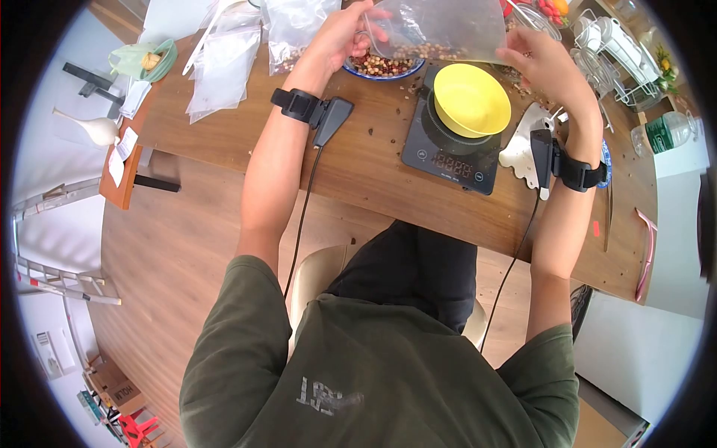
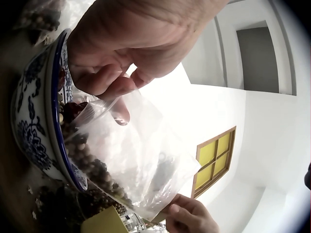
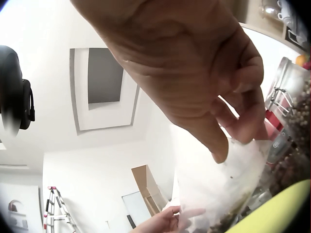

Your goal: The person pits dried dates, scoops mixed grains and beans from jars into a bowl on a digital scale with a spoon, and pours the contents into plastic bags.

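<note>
A clear plastic bag (image 1: 441, 26) with small round brown pieces along its lower edge is stretched between both hands. The left hand (image 1: 345, 37) pinches its left end above a blue-and-white bowl (image 1: 385, 75) of dark and tan pieces. At the other end the right hand (image 1: 549, 66) holds the bag's corner. In the left wrist view the bag (image 2: 141, 150) hangs beside the patterned bowl (image 2: 34, 116). The right wrist view shows the bag (image 3: 214, 184) under the right hand (image 3: 194, 73). A yellow bowl (image 1: 470, 101) sits on a black scale (image 1: 448, 160), below the bag.
Empty clear bags (image 1: 220, 82) and a filled bag (image 1: 295, 30) lie at the left. Right of the scale is a white scalloped piece (image 1: 526, 149). A dish rack (image 1: 624, 63) and a green-labelled bottle (image 1: 665, 134) stand at the right. Small crumbs dot the wooden table (image 1: 358, 164).
</note>
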